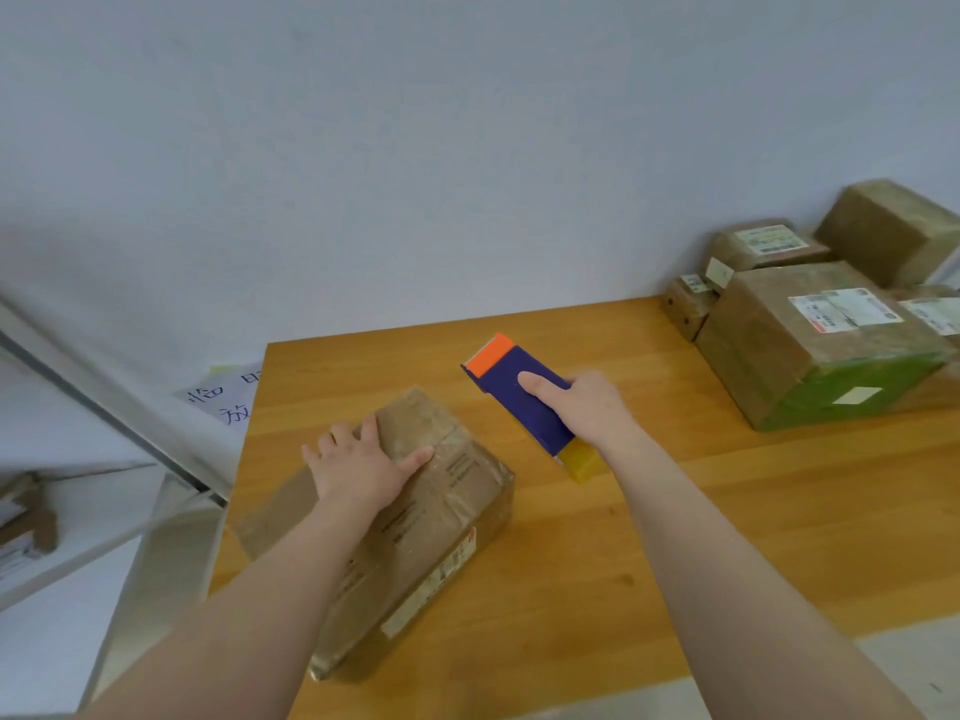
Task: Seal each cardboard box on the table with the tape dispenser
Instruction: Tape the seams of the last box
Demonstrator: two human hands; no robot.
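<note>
A flat cardboard box [447, 491] wrapped in clear tape lies near the left edge of the wooden table [727, 511]. My left hand [358, 462] rests flat on the far part of its top, fingers spread. My right hand [587, 405] grips the tape dispenser [519, 397], a dark blue body with an orange tip pointing away and a yellowish tape end toward my wrist. The dispenser is held above the table, just right of the box and apart from it.
Several other cardboard boxes [810, 350] with shipping labels are stacked at the table's far right corner against the pale wall. A paper sheet with handwriting [223, 397] lies past the table's left edge. A white shelf frame [104, 407] stands at left.
</note>
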